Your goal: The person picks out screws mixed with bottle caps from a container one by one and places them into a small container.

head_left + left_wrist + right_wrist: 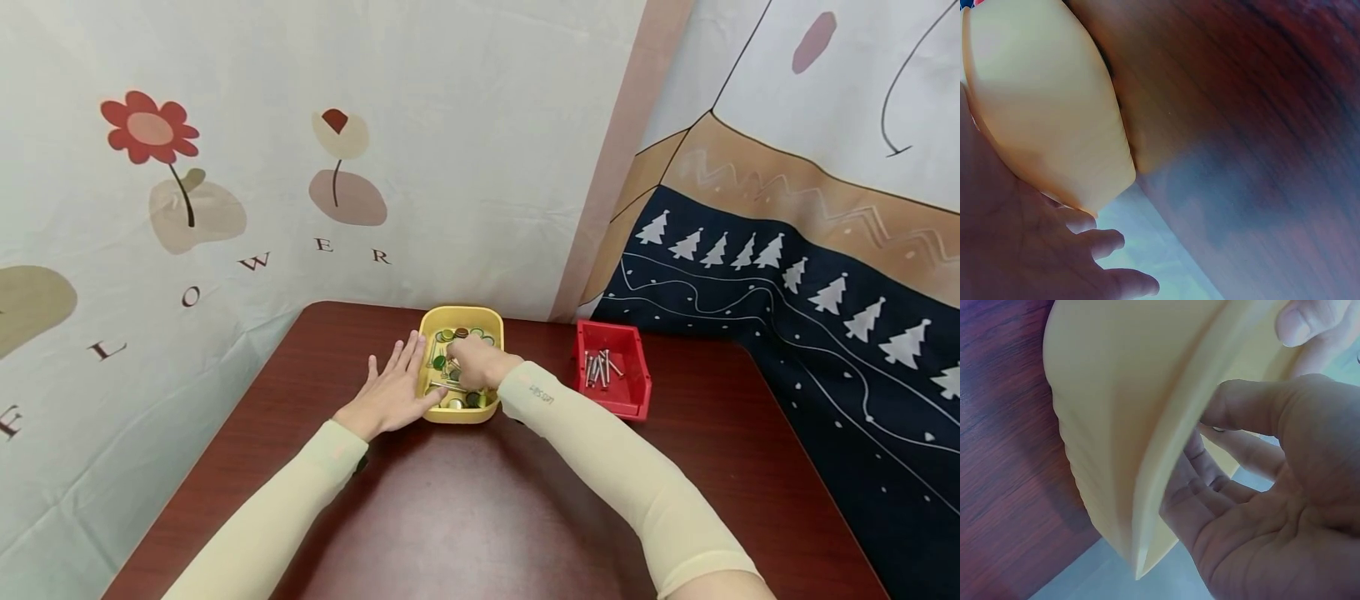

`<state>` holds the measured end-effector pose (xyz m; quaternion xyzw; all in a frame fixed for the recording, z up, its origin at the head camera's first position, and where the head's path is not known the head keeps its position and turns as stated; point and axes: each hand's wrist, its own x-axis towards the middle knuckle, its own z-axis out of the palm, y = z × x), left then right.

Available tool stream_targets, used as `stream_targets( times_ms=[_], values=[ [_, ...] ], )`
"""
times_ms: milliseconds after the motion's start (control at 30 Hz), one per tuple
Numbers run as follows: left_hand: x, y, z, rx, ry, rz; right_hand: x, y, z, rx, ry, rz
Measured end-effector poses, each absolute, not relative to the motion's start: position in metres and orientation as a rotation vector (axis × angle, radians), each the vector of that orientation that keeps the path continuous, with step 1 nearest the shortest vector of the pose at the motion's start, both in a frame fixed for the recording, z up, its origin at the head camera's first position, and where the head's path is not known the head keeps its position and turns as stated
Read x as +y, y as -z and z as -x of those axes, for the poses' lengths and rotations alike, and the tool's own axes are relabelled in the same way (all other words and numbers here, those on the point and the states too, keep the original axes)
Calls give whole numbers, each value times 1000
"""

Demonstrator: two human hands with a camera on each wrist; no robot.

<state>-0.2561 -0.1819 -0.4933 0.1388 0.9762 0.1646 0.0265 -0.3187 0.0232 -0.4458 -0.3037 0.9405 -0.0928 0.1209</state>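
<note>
Currently, work at the yellow tray [461, 311]

Left hand [392, 395]: fingers straight and spread, touching the tray's left rim. The tray stands on the brown table [442, 517], holding discs [439, 362] and metal pieces [450, 386]. Right hand [480, 362]: inside it, fingers bent; any grip cannot be told. Further right, a red bin [637, 367] contains bolts [597, 367].

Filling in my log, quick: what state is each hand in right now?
Left hand: open, at the yellow bin.
Right hand: inside the bin; whether it's gripping anything can't be told.
</note>
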Motion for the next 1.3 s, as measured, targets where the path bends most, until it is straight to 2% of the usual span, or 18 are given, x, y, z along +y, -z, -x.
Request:
stream_targets(
  times_ms=[233,467,767,1300],
  values=[
    [-182,493,257,3017,-495,-430,28,444,325,2712,415,896],
    [-182,492,256,3009,-515,-431,37,472,351,2747,463,975],
    [-181,491,256,3011,-500,-433,49,437,323,2730,665,893],
    [-182,492,255,3018,-514,-421,76,435,319,2712,859,836]
  ],
)
